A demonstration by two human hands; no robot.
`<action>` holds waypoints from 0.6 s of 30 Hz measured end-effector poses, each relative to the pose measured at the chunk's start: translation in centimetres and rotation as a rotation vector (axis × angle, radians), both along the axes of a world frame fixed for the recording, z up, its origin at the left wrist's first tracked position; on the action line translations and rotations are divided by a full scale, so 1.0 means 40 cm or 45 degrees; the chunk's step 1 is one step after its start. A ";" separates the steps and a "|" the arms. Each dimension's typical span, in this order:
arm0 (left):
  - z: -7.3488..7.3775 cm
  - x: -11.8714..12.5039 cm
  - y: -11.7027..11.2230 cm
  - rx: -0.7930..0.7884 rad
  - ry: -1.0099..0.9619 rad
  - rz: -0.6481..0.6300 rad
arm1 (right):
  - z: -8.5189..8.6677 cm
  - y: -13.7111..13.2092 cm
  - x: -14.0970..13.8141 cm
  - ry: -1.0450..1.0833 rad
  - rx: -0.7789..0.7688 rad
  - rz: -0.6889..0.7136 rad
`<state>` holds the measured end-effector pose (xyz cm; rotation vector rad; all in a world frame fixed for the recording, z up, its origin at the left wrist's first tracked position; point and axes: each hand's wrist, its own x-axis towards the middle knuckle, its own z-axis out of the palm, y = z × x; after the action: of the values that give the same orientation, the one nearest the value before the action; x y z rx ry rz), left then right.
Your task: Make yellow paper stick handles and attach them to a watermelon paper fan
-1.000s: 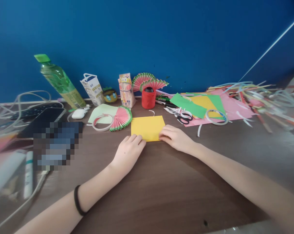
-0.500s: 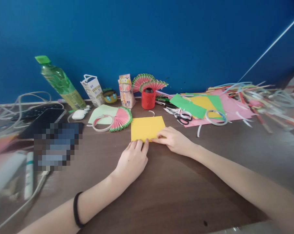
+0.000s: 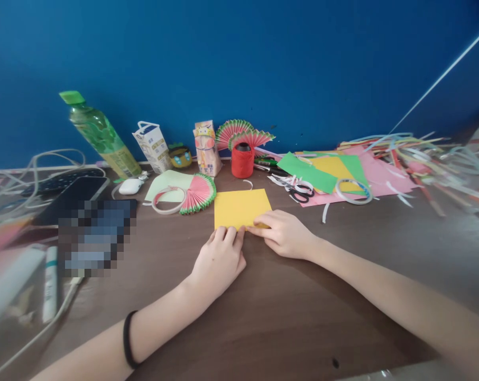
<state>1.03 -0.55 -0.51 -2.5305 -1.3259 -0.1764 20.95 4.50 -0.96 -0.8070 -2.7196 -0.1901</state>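
A yellow sheet of paper (image 3: 241, 205) lies flat on the dark wooden table in front of me. My left hand (image 3: 220, 259) grips its near edge, fingertips on the paper and thumb side tucked under the palm. From the right, my right hand (image 3: 287, 233) holds the near right part of the same edge, its index finger pointing left toward the left fingertips. The fingertips of both hands almost meet at the edge, and the exact fold there is partly hidden. A black band (image 3: 129, 338) circles my left wrist.
Behind the paper stand a red wrapped pot (image 3: 242, 163), a decorated carton (image 3: 206, 151) and a green bottle (image 3: 100, 135). Scissors (image 3: 301, 191), tape (image 3: 353, 200) and coloured paper (image 3: 382, 177) lie right. A watermelon-patterned fan (image 3: 200, 194), a tape ring (image 3: 168, 201) and a phone (image 3: 104, 227) lie left.
Both hands stay on the near edge of the yellow paper. The right fingers sit slightly lower on it, and the view has shifted a little.
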 end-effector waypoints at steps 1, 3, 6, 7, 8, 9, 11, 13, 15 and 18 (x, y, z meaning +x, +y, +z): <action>0.000 0.000 0.000 0.006 0.006 0.000 | 0.000 0.004 0.003 0.025 0.024 0.012; 0.000 -0.001 -0.001 0.008 0.018 0.002 | -0.002 0.014 0.012 0.083 0.065 0.043; 0.004 -0.004 -0.001 -0.034 0.014 0.021 | -0.005 0.033 0.033 0.165 0.051 0.105; 0.006 -0.006 -0.001 -0.058 0.007 0.032 | -0.007 0.038 0.040 0.199 0.026 0.118; 0.009 -0.008 0.000 -0.085 0.001 0.047 | -0.008 0.043 0.046 0.241 -0.007 0.119; 0.011 -0.010 0.000 -0.112 -0.005 0.067 | -0.009 0.047 0.051 0.290 -0.042 0.108; 0.017 -0.014 0.001 -0.161 -0.017 0.111 | -0.010 0.054 0.059 0.394 -0.108 0.061; 0.023 -0.018 0.002 -0.201 -0.024 0.147 | -0.011 0.059 0.064 0.483 -0.161 0.033; 0.025 -0.021 0.004 -0.221 -0.022 0.167 | -0.013 0.063 0.068 0.559 -0.228 0.035; 0.022 -0.024 0.007 -0.205 -0.003 0.167 | -0.015 0.064 0.069 0.629 -0.342 0.047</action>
<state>0.05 -0.26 0.36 -2.5604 -1.5594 -0.0473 23.70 7.07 -1.57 -0.7506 -2.3095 0.3465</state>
